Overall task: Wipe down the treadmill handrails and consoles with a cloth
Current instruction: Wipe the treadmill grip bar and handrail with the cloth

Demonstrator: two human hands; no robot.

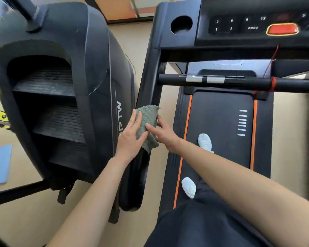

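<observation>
The cloth (146,122) is being pressed onto the left handrail (149,82), about midway along it. It is green, nubbly and crumpled, with one zigzag-cut corner hanging at its near end. The handrail's long axis is running from the console (239,32) back toward the body, so the coming stroke is being judged as a slide along that line. From the handrail's outer side the cloth is being flattened by the left hand (129,139), fingers straight, thumb laid across. From the inner side it is being pinched by the right hand (161,133), fingers curled over its edge. Both hands are being held close together, the left the nearer.
</observation>
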